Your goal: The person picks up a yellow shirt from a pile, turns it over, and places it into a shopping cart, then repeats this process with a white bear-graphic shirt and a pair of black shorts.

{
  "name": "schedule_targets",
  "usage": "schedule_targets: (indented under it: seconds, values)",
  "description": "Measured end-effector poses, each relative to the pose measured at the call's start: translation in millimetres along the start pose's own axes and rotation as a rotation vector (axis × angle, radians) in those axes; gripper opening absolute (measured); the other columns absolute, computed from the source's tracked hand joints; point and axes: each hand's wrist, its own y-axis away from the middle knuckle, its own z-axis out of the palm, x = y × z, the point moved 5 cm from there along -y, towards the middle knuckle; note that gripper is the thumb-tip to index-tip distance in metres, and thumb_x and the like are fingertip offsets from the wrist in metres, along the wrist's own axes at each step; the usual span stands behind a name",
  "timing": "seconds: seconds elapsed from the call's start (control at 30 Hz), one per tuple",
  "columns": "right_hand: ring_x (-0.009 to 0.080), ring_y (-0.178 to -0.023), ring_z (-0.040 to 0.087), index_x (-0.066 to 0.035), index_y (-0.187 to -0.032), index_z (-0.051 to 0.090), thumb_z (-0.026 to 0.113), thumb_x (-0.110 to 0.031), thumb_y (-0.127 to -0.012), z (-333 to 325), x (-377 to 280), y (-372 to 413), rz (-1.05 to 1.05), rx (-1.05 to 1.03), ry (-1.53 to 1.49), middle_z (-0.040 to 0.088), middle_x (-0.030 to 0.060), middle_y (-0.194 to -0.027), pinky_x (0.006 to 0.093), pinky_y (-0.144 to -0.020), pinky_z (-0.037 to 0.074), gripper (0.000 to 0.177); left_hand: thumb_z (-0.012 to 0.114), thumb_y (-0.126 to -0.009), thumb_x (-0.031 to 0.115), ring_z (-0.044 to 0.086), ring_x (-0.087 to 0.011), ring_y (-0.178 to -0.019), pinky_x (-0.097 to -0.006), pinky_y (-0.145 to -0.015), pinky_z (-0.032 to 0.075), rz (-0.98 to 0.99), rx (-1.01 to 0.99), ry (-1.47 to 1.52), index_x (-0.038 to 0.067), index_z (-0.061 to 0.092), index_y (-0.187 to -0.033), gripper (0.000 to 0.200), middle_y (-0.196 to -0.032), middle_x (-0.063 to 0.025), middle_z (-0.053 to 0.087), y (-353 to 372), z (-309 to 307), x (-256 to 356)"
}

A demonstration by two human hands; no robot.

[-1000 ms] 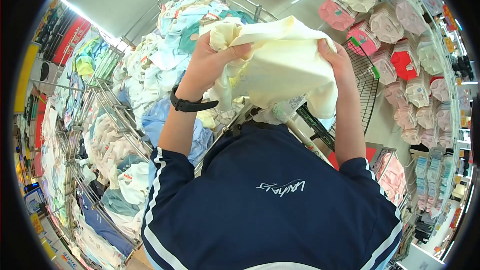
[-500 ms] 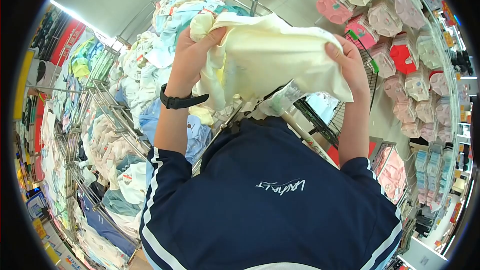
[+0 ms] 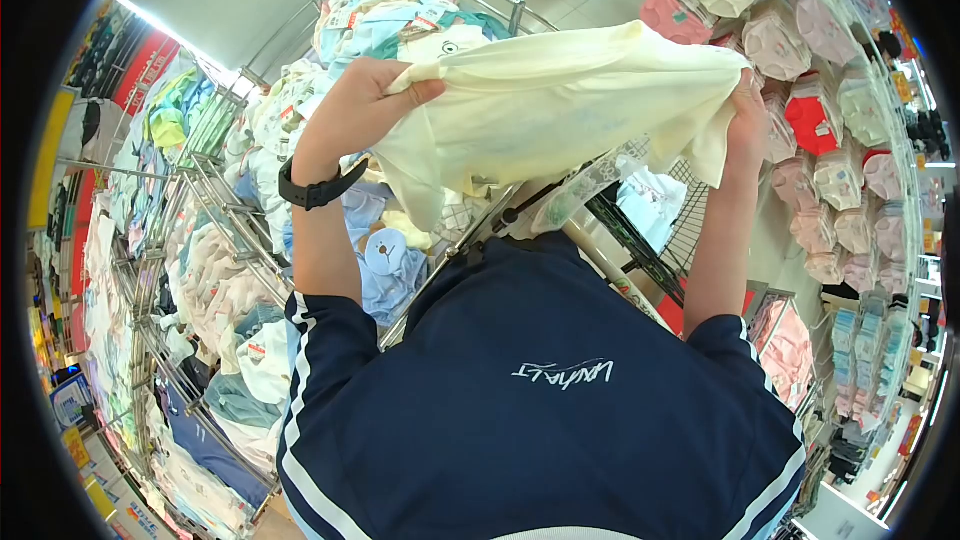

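Observation:
A pale yellow garment (image 3: 570,100), thin and soft, is stretched sideways in front of me; its exact kind I cannot make out. My left hand (image 3: 375,105), with a black band on the wrist, pinches its left end, the thumb lying on top. At the other end my right hand (image 3: 745,110) is closed on the upper corner. Loose cloth droops below both hands. Under the garment a clear plastic bag (image 3: 580,198) shows partly, beside a black wire cart (image 3: 680,225) with a light blue-white item in it.
Metal-railed bins (image 3: 250,240) heaped with folded and loose clothes fill the left side. A blue garment with a bear face (image 3: 388,255) lies nearest. Racks of hanging underwear (image 3: 815,130) in pink, cream and red line the right. Pink packages (image 3: 785,340) stand at lower right.
Both hands have moved apart, pulling the garment wider and flatter. The bunched cloth at my left hand has opened out.

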Motion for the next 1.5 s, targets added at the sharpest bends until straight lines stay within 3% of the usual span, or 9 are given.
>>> schedule_targets:
  seconds: [0.17,0.23,0.37,0.4,0.6,0.73,0.87,1.17,1.5]
  values:
    - [0.0197,-0.096,0.063,-0.002,-0.128,0.047,0.052,-0.024,-0.095,58.6,23.4,23.5,-0.022,-0.377,0.204,0.062,0.0094,-0.109,0.0307,-0.083,0.053,0.040,0.063,-0.090,0.025,0.045,-0.0059,-0.059,-0.0256,-0.055,0.041,0.261,0.134,0.131,0.001,0.067,-0.093,0.025,-0.063,0.0020,0.055,-11.5,23.5,28.9]
    - [0.0219,-0.097,0.061,-0.008,-0.138,0.039,0.074,-0.019,-0.074,102.6,41.0,61.1,0.057,-0.614,0.537,0.061,0.0097,-0.110,0.0334,-0.089,0.048,0.074,0.063,-0.090,0.025,0.046,-0.0061,-0.059,-0.0256,-0.055,0.041,0.472,0.201,0.324,0.002,0.067,-0.093,0.024,-0.063,0.0021,0.055,-29.5,39.9,33.0]
    - [0.0100,-0.086,0.059,-0.003,-0.113,0.060,0.075,-0.018,-0.078,125.1,61.3,65.8,0.117,-0.792,0.621,0.066,0.0042,-0.097,0.0260,-0.080,0.048,0.041,0.066,-0.087,0.026,0.056,-0.0070,-0.067,-0.0248,-0.061,0.046,0.333,-0.046,0.136,0.002,0.067,-0.095,0.025,-0.073,-0.0024,0.064,-35.5,54.2,52.3]
    - [0.0082,-0.083,0.061,-0.001,-0.100,0.066,0.071,-0.016,-0.082,122.4,55.1,62.7,0.206,-0.777,0.564,0.068,0.0026,-0.092,0.0252,-0.076,0.048,0.024,0.067,-0.086,0.026,0.058,-0.0073,-0.068,-0.0250,-0.061,0.047,0.350,-0.065,0.141,0.002,0.068,-0.094,0.026,-0.074,-0.0031,0.065,-29.0,50.9,52.6]
    - [0.0126,-0.086,0.065,0.002,-0.111,0.061,0.069,-0.019,-0.085,81.3,34.7,48.1,0.422,-0.437,0.142,0.067,0.0074,-0.101,0.0273,-0.075,0.052,0.034,0.067,-0.084,0.022,0.062,-0.0144,-0.073,-0.0270,-0.064,0.049,-0.088,-0.286,-0.176,-0.001,0.064,-0.104,0.031,-0.084,-0.0088,0.067,-2.6,43.9,21.8]
    - [0.0155,-0.088,0.066,0.002,-0.117,0.058,0.068,-0.020,-0.086,83.7,50.3,44.8,0.541,-0.401,-0.116,0.066,0.0093,-0.105,0.0297,-0.077,0.054,0.039,0.068,-0.083,0.019,0.062,-0.0185,-0.091,-0.0275,-0.080,0.048,0.118,0.161,0.999,-0.005,0.055,-0.118,0.045,-0.096,-0.0133,0.066,-10.9,26.1,-2.8]
    - [0.0145,-0.089,0.065,0.002,-0.118,0.057,0.068,-0.020,-0.087,99.6,57.2,50.5,0.593,-0.409,-0.245,0.065,0.0086,-0.106,0.0287,-0.078,0.054,0.040,0.075,-0.075,0.020,0.062,-0.0192,-0.094,-0.0294,-0.087,0.047,0.161,0.031,0.479,-0.003,0.055,-0.120,0.055,-0.100,-0.0141,0.067,-4.6,103.8,6.0]
    - [0.0135,-0.092,0.062,-0.001,-0.117,0.058,0.074,-0.021,-0.081,45.4,47.4,24.8,0.363,-0.817,0.606,0.065,0.0059,-0.106,0.0277,-0.082,0.049,0.044,0.063,-0.090,0.015,0.063,-0.0194,-0.096,-0.0325,-0.083,0.052,-0.068,0.183,0.949,0.002,0.054,-0.122,0.036,-0.111,-0.0088,0.063,-13.4,38.5,-34.6]
    - [0.0122,-0.091,0.063,0.000,-0.115,0.057,0.069,-0.020,-0.087,46.4,32.0,11.7,0.396,-0.342,0.129,0.065,0.0066,-0.104,0.0286,-0.077,0.053,0.037,0.058,-0.094,0.025,0.063,-0.0146,-0.096,-0.0276,-0.080,0.052,-0.051,0.202,1.057,0.002,0.054,-0.124,0.038,-0.111,-0.0080,0.064,-16.4,37.8,-25.4]
